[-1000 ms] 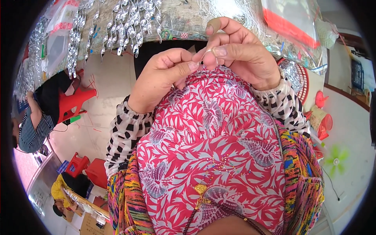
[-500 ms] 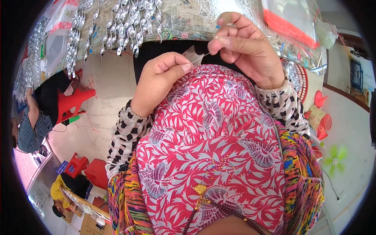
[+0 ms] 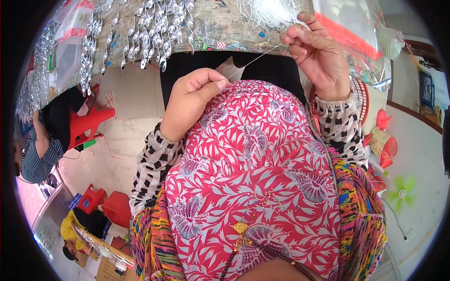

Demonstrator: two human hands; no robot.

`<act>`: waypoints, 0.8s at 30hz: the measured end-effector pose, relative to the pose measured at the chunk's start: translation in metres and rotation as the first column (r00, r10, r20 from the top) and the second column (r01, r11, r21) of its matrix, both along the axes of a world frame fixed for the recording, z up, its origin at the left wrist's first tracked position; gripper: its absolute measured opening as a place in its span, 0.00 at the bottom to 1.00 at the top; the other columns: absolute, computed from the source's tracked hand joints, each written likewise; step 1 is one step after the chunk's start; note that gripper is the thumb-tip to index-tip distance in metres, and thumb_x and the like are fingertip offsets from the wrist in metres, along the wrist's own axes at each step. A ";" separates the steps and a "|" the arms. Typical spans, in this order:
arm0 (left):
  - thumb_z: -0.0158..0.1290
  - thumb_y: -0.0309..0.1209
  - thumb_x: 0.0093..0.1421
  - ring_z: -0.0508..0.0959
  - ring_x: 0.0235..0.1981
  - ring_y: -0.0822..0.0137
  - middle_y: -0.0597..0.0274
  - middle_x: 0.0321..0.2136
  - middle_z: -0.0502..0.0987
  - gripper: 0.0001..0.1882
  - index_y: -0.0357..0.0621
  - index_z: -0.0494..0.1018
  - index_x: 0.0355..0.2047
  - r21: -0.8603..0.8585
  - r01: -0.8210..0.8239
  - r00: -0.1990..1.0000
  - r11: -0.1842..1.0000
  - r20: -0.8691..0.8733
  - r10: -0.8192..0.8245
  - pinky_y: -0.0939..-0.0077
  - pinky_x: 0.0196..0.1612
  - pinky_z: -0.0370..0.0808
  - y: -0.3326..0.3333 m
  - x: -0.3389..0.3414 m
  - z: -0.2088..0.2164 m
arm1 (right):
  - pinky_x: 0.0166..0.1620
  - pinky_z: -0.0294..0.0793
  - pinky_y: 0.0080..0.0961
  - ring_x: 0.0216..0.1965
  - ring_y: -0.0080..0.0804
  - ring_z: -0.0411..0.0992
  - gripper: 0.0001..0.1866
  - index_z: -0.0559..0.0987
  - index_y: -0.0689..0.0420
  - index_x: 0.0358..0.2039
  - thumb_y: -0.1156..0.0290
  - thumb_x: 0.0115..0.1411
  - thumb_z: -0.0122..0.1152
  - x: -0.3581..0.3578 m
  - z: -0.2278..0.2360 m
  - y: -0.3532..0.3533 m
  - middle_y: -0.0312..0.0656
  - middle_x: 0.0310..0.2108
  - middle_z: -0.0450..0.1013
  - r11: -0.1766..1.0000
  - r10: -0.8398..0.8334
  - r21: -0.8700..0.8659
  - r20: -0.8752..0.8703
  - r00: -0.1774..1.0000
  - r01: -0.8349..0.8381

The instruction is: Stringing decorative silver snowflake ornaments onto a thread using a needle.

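A thin white thread [image 3: 255,60] runs taut at a slant between my two hands, above my lap. My left hand [image 3: 191,102] pinches its lower end between thumb and forefinger, close to the red-and-white patterned cloth [image 3: 253,140] over my front. Higher and to the right, my right hand [image 3: 322,58] has thumb and fingertips closed on the upper end, near the table edge. Just beyond those fingertips lies a tangled bundle of white thread [image 3: 275,15] on the table. Whether a tiny piece sits in either pinch is too small to see.
Strands of shiny silver pieces [image 3: 168,33] hang over the edge of the covered table [image 3: 215,25]. Clear plastic with a red-orange band [image 3: 351,36] lies at right. A red stool [image 3: 90,122] and a person in a striped top [image 3: 40,157] are at left; another person in yellow [image 3: 69,228] sits farther off.
My right hand has moved right and a little away from me, so a longer stretch of thread shows between the hands. My left hand stays nearly in place.
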State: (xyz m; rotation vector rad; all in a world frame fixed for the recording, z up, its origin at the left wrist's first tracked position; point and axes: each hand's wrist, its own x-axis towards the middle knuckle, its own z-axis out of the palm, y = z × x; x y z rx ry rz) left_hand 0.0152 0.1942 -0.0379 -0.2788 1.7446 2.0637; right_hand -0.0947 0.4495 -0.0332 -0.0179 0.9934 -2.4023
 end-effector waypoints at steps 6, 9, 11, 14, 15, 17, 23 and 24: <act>0.50 0.25 0.61 0.70 0.28 0.83 0.72 0.27 0.74 0.05 0.36 0.73 0.34 -0.021 0.026 0.998 0.999 0.050 -0.025 0.89 0.33 0.67 0.001 0.001 0.001 | 0.32 0.69 0.14 0.34 0.26 0.74 0.11 0.71 0.58 0.42 0.79 0.58 0.53 0.024 0.002 -0.029 0.43 0.30 0.74 0.947 0.266 0.188 -0.013 0.964 -0.259; 0.50 0.25 0.61 0.70 0.28 0.84 0.73 0.27 0.74 0.05 0.36 0.73 0.34 -0.044 0.036 0.999 0.998 0.017 -0.035 0.90 0.32 0.66 0.003 0.001 -0.001 | 0.33 0.69 0.13 0.33 0.20 0.73 0.08 0.71 0.57 0.41 0.76 0.60 0.54 0.033 -0.002 -0.043 0.38 0.29 0.75 0.907 0.350 0.233 0.049 0.935 -0.351; 0.50 0.25 0.61 0.70 0.28 0.84 0.73 0.27 0.74 0.05 0.36 0.73 0.34 -0.049 0.032 0.999 0.998 0.003 -0.031 0.90 0.32 0.66 0.004 0.001 -0.002 | 0.35 0.68 0.12 0.31 0.18 0.72 0.08 0.72 0.56 0.41 0.76 0.60 0.54 0.036 -0.011 -0.048 0.37 0.30 0.75 0.860 0.398 0.354 -0.016 0.917 -0.367; 0.50 0.24 0.61 0.69 0.27 0.84 0.73 0.26 0.74 0.04 0.36 0.73 0.34 -0.102 0.025 1.000 0.994 -0.016 -0.027 0.90 0.32 0.66 0.003 0.003 -0.007 | 0.37 0.68 0.13 0.32 0.16 0.70 0.07 0.72 0.57 0.40 0.75 0.61 0.53 0.041 -0.016 -0.056 0.33 0.31 0.74 0.841 0.447 0.371 -0.068 0.892 -0.393; 0.51 0.24 0.60 0.69 0.27 0.84 0.73 0.26 0.74 0.04 0.36 0.73 0.34 -0.122 0.028 0.999 0.992 -0.038 -0.033 0.90 0.32 0.66 0.004 0.003 -0.009 | 0.38 0.67 0.12 0.32 0.15 0.69 0.07 0.71 0.57 0.40 0.75 0.61 0.53 0.043 -0.018 -0.057 0.32 0.31 0.73 0.820 0.481 0.403 -0.101 0.871 -0.406; 0.51 0.24 0.60 0.69 0.28 0.85 0.73 0.26 0.74 0.04 0.36 0.73 0.33 -0.140 0.032 0.997 0.990 -0.061 -0.041 0.89 0.32 0.66 0.004 0.003 -0.011 | 0.40 0.67 0.13 0.35 0.14 0.68 0.08 0.71 0.58 0.41 0.77 0.60 0.53 0.045 -0.024 -0.060 0.31 0.33 0.71 0.809 0.494 0.438 -0.144 0.857 -0.393; 0.51 0.24 0.60 0.69 0.27 0.84 0.72 0.25 0.74 0.03 0.36 0.72 0.33 -0.122 -0.005 0.998 0.993 -0.064 -0.002 0.89 0.31 0.67 0.005 0.003 -0.012 | 0.42 0.67 0.14 0.37 0.14 0.67 0.11 0.69 0.60 0.45 0.78 0.61 0.53 0.051 -0.033 -0.063 0.32 0.36 0.69 0.770 0.563 0.505 -0.254 0.786 -0.389; 0.51 0.24 0.60 0.70 0.27 0.84 0.72 0.25 0.74 0.03 0.36 0.72 0.33 -0.119 -0.012 0.998 0.993 -0.056 0.006 0.89 0.31 0.67 0.005 0.003 -0.011 | 0.41 0.67 0.13 0.37 0.14 0.66 0.10 0.70 0.60 0.44 0.77 0.61 0.53 0.051 -0.031 -0.063 0.31 0.36 0.69 0.745 0.580 0.546 -0.245 0.777 -0.384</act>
